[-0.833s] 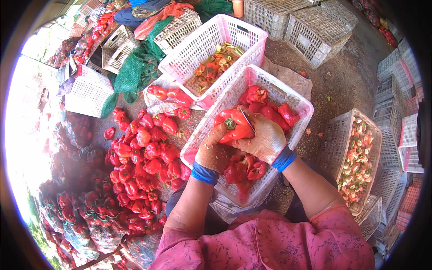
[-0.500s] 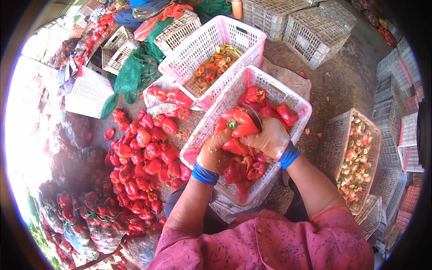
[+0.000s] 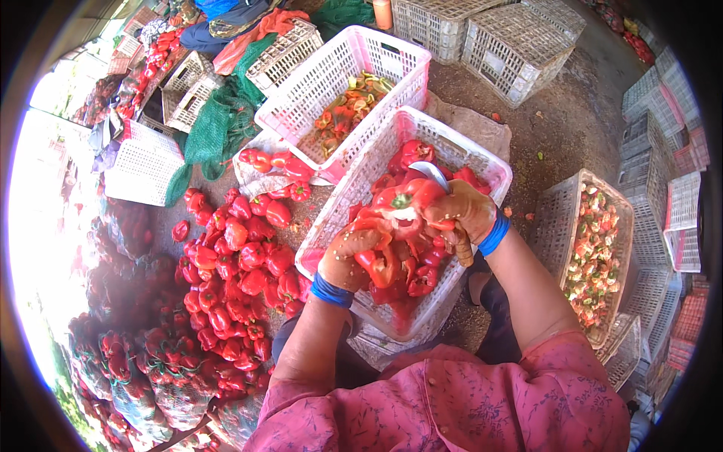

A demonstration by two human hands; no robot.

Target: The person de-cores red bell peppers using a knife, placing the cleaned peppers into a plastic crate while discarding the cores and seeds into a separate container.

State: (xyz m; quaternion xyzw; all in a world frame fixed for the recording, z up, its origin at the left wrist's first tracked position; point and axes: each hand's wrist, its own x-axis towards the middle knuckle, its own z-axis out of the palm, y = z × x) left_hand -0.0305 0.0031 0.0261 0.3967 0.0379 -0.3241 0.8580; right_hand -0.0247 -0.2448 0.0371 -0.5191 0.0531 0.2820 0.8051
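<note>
With the left hand closed on one side of the split pepper and the right hand gripping its other side plus the knife, above the crate between them, slick flesh could slip and let the blade nick the right hand.
</note>
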